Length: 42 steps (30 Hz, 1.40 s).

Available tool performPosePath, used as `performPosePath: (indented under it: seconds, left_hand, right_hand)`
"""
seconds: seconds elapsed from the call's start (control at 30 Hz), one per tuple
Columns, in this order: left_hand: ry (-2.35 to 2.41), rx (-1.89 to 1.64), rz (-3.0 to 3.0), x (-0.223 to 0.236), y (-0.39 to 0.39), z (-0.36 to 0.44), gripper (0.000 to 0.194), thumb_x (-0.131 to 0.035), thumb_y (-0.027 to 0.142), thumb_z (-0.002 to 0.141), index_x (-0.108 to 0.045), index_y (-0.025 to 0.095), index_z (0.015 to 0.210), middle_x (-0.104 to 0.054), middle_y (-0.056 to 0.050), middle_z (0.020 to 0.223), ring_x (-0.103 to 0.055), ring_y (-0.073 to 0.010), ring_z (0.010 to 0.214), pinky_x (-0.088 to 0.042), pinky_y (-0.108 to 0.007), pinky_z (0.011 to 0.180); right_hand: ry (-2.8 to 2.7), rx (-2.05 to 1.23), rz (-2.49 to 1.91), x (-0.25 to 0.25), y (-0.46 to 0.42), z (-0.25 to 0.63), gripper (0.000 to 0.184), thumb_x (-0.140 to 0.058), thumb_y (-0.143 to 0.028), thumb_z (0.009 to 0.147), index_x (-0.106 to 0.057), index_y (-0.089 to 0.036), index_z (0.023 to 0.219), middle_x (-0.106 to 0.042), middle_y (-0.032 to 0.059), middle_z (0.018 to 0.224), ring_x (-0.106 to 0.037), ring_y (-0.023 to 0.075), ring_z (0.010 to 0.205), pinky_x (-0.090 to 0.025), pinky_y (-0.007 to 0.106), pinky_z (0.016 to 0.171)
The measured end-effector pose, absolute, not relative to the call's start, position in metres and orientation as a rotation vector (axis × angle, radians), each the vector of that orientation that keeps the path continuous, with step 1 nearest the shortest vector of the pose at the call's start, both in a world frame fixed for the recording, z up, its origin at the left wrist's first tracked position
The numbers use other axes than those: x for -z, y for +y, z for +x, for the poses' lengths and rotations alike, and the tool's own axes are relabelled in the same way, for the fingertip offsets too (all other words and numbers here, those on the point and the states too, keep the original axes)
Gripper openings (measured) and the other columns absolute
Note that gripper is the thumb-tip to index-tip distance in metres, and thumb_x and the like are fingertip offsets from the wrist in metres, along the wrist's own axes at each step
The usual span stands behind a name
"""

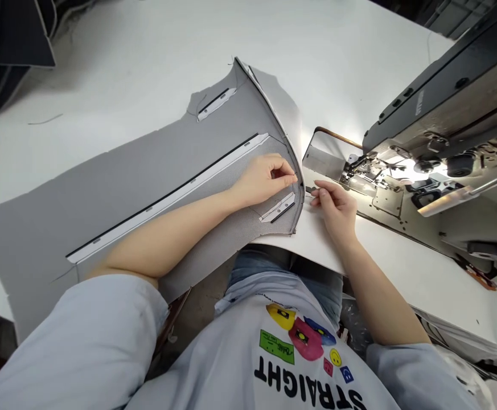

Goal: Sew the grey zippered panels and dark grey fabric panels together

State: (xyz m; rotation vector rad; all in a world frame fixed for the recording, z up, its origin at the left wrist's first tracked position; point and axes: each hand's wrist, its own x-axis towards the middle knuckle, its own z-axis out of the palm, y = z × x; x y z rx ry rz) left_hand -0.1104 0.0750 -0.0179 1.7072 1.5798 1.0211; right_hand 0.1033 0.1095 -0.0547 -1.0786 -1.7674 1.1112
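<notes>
A large grey fabric panel (146, 165) lies across the white table, with a raised curved seam (280, 122) along its right end. Over the panel, my left hand (267, 179) has thumb and fingers closed together at this seam; what they pinch is too small to make out. A white strip with a dark edge (167, 196) runs lengthwise on the panel, and a short white strip (278, 208) sits just below my left hand. Right of the seam, my right hand (336, 208) is curled, fingertips closed by a small dark piece (311, 189) that I cannot identify.
A sewing machine (436, 108) with a lit needle area stands at the right. Dark fabric pieces (13, 57) are piled at the far left. Another short strip (216, 103) is on the panel's upper part. Orange-handled tools (476, 273) lie at the right. A loose thread (45, 121) is on the white table (146, 51).
</notes>
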Motion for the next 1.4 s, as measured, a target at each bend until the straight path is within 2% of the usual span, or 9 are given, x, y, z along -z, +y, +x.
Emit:
performPosePath:
  seconds: [0.2, 0.3, 0.37, 0.5, 0.63, 0.73, 0.87, 1.27, 1.4]
  left_hand:
    - [1.536, -1.068, 1.682, 0.014, 0.074, -0.109, 0.012, -0.064, 0.024, 0.086, -0.066, 0.015, 0.077, -0.066, -0.001, 0.083, -0.055, -0.0101, 0.07, -0.046, -0.025, 0.068]
    - [1.515, -1.107, 1.696, 0.016, 0.073, -0.109, 0.011, -0.064, 0.021, 0.086, -0.066, 0.015, 0.077, -0.066, -0.001, 0.082, -0.057, -0.0108, 0.073, -0.047, -0.025, 0.07]
    - [1.503, -1.132, 1.692, 0.017, 0.073, -0.109, 0.011, -0.063, 0.021, 0.087, -0.068, 0.015, 0.079, -0.066, -0.001, 0.083, -0.058, -0.0113, 0.075, -0.046, -0.025, 0.071]
    - [1.506, -1.037, 1.808, 0.021, 0.072, -0.108, 0.014, -0.061, 0.025, 0.091, -0.073, 0.018, 0.094, -0.068, -0.003, 0.093, -0.06, -0.0145, 0.084, -0.047, -0.028, 0.078]
    - [1.666, -0.78, 2.056, 0.024, 0.071, -0.102, 0.022, -0.069, 0.027, 0.087, -0.073, 0.021, 0.107, -0.067, -0.004, 0.098, -0.059, -0.0216, 0.099, -0.044, -0.036, 0.09]
    - [1.799, -0.716, 2.051, 0.025, 0.07, -0.098, 0.014, -0.066, 0.029, 0.09, -0.076, 0.022, 0.096, -0.066, -0.004, 0.094, -0.058, -0.0221, 0.096, -0.042, -0.037, 0.087]
    - [1.834, -0.727, 1.992, 0.025, 0.07, -0.096, 0.015, -0.065, 0.029, 0.09, -0.077, 0.023, 0.083, -0.065, -0.003, 0.09, -0.057, -0.0202, 0.092, -0.041, -0.037, 0.086]
    - [1.644, -0.846, 1.802, 0.017, 0.071, -0.108, 0.01, -0.066, 0.026, 0.086, -0.075, 0.022, 0.083, -0.065, -0.002, 0.101, -0.057, -0.019, 0.102, -0.042, -0.039, 0.1]
    - [1.703, -0.747, 1.892, 0.02, 0.067, -0.102, 0.011, -0.066, 0.027, 0.087, -0.073, 0.021, 0.081, -0.063, -0.003, 0.105, -0.053, -0.0224, 0.108, -0.041, -0.042, 0.101]
  right_hand:
    - [-2.225, -0.646, -0.964, 0.039, 0.113, 0.088, 0.023, -0.064, -0.034, 0.088, -0.075, -0.023, 0.104, -0.066, 0.008, 0.104, -0.063, 0.0182, 0.08, -0.056, 0.034, 0.069]
    - [-2.385, -0.577, -0.909, 0.036, 0.121, 0.079, 0.017, -0.064, -0.03, 0.088, -0.077, -0.022, 0.095, -0.061, 0.0096, 0.113, -0.061, 0.0194, 0.086, -0.056, 0.039, 0.079]
    - [-2.358, -0.633, -0.892, 0.039, 0.126, 0.076, 0.016, -0.064, -0.03, 0.089, -0.077, -0.021, 0.09, -0.059, 0.0095, 0.114, -0.061, 0.0199, 0.089, -0.055, 0.039, 0.081]
    - [-2.094, -0.906, -0.924, 0.051, 0.13, 0.078, 0.016, -0.068, -0.036, 0.087, -0.076, -0.023, 0.087, -0.062, 0.007, 0.102, -0.062, 0.0206, 0.093, -0.054, 0.035, 0.071]
    - [-1.91, -0.991, -0.913, 0.059, 0.127, 0.078, 0.018, -0.07, -0.039, 0.086, -0.074, -0.024, 0.077, -0.065, 0.0038, 0.086, -0.062, 0.0201, 0.092, -0.053, 0.037, 0.077]
    - [-1.857, -0.972, -0.915, 0.058, 0.124, 0.076, 0.016, -0.07, -0.039, 0.085, -0.076, -0.025, 0.079, -0.066, 0.003, 0.083, -0.062, 0.0195, 0.086, -0.053, 0.039, 0.08]
    - [-1.857, -0.945, -0.933, 0.055, 0.122, 0.075, 0.012, -0.071, -0.035, 0.085, -0.078, -0.025, 0.084, -0.067, 0.0027, 0.083, -0.062, 0.019, 0.083, -0.053, 0.039, 0.077]
    - [-1.829, -1.006, -0.94, 0.053, 0.128, 0.08, 0.013, -0.068, -0.03, 0.083, -0.07, -0.021, 0.075, -0.067, 0.0001, 0.076, -0.057, 0.0131, 0.068, -0.048, 0.029, 0.066]
    - [-1.816, -1.06, -0.927, 0.048, 0.125, 0.077, 0.017, -0.068, -0.034, 0.084, -0.068, -0.02, 0.075, -0.066, -0.0013, 0.072, -0.055, 0.0112, 0.062, -0.045, 0.026, 0.06]
